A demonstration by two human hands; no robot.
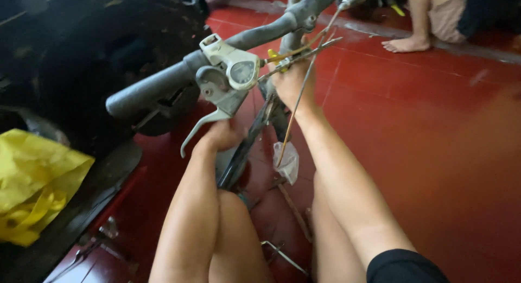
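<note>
A bicycle handlebar (163, 82) with a grey rubber grip runs across the upper middle, carrying a pale shifter with a round dial (239, 71) and a silver brake lever (203, 125). My left hand (220, 136) is closed around the dark bicycle frame (244, 153) just below the brake lever. Higher up, my right hand (290, 82) grips the stem area beneath the handlebar, with thin brake cables (298, 98) running across it. A small yellow part (274, 56) shows at my right fingertips. What the fingers close on is partly hidden by the shifter.
The floor is glossy red tile (434, 153). A yellow plastic bag (32, 180) lies at the left on dark clutter. A small clear plastic bag (287, 161) hangs by the frame. Another person's bare foot (407, 43) rests at the top right. Metal parts (282, 253) lie near my knees.
</note>
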